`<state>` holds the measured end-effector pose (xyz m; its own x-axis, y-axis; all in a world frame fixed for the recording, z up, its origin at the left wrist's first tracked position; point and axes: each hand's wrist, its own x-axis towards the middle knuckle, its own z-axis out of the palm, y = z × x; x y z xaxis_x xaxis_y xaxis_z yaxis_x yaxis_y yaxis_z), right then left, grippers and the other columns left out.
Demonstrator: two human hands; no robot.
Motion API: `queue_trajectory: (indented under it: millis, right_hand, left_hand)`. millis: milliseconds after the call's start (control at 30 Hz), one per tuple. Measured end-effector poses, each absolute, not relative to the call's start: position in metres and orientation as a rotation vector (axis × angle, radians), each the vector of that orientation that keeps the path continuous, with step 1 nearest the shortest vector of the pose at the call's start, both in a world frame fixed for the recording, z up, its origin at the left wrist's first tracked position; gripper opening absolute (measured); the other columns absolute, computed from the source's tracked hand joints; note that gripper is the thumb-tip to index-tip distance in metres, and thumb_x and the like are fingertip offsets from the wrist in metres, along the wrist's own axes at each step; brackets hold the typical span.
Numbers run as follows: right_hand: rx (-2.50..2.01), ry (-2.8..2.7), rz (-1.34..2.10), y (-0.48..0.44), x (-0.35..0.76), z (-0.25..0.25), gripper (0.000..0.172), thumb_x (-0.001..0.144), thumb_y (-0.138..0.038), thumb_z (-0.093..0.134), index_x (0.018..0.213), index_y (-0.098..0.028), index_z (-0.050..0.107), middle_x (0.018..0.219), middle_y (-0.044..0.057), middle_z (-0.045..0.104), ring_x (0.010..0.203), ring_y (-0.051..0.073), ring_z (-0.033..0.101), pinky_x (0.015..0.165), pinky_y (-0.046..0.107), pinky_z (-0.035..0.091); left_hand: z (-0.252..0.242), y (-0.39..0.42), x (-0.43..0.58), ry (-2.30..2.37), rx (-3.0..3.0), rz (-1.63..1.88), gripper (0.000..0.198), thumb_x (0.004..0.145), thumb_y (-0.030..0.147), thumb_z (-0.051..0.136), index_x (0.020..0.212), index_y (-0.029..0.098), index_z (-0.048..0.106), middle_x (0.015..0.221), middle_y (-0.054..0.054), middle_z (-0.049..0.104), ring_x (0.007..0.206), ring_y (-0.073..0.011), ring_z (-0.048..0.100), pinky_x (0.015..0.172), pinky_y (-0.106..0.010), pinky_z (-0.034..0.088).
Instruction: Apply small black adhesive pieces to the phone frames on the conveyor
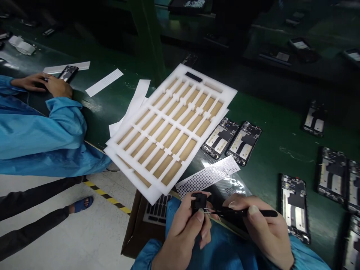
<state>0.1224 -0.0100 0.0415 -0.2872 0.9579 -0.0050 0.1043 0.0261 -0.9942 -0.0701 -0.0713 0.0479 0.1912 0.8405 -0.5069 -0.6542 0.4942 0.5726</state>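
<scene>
My left hand [185,228] pinches a small black part [198,202] between thumb and fingers, low in the view. My right hand [255,225] is shut on black-handled tweezers [242,213], whose metal tips reach the small black part. Beyond my hands lies a perforated white sheet [208,176], with a white foam tray [132,165] with tan slots further up. Two phone housings [220,138] lie on the green bench right of the tray. A co-worker's hands [46,83] at the left hold a dark phone [67,74].
A green workbench [270,112] carries several more phone housings at the right, and white paper strips [104,82] lie by the tray. A cardboard box [135,232] sits at the bench's near edge. The bench edge drops to a tiled floor [56,236] with yellow-black tape.
</scene>
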Motion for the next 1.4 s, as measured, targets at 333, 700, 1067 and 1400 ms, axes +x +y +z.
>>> queue_trajectory:
  millis: [333,700,1067,1400]
  right_hand:
    - [-0.959,-1.491,1.380,-0.011,0.136,0.051,0.026,0.104,-0.032,0.051,0.105,-0.025,0.076,0.087,0.007,0.077,0.082,0.022,0.074,0.073,0.032,0.061]
    - [-0.866,-1.524,1.306,-0.010,0.151,0.058,0.025,0.102,-0.032,0.054,0.110,-0.026,0.077,0.086,0.008,0.078,0.082,0.025,0.076,0.071,0.037,0.064]
    - [-0.887,-1.427,1.325,-0.019,0.164,0.053,0.025,0.102,-0.034,0.054,0.110,-0.027,0.077,0.088,0.009,0.078,0.084,0.027,0.076,0.071,0.040,0.063]
    - [-0.903,-1.478,1.251,-0.022,0.163,0.056,0.025,0.103,-0.032,0.053,0.110,-0.025,0.077,0.086,0.008,0.078,0.082,0.025,0.076,0.070,0.038,0.063]
  left_hand:
    - [0.061,-0.062,-0.057,0.762,0.329,1.012,0.037,0.102,0.036,0.055,0.134,0.019,0.056,0.087,-0.005,0.060,0.057,-0.0056,0.045,0.054,-0.024,0.037]
    - [0.063,-0.059,-0.039,0.644,0.269,1.053,0.036,0.099,0.031,0.059,0.133,0.020,0.065,0.083,-0.005,0.058,0.062,-0.0082,0.046,0.058,-0.025,0.035]
    - [0.071,-0.053,-0.028,0.683,0.228,1.014,0.043,0.096,0.033,0.064,0.137,0.020,0.064,0.086,-0.009,0.063,0.062,-0.0099,0.047,0.061,-0.028,0.035]
    - [0.064,-0.055,-0.024,0.600,0.213,1.040,0.036,0.097,0.025,0.061,0.132,0.020,0.068,0.085,-0.010,0.066,0.061,-0.0095,0.048,0.060,-0.027,0.035]
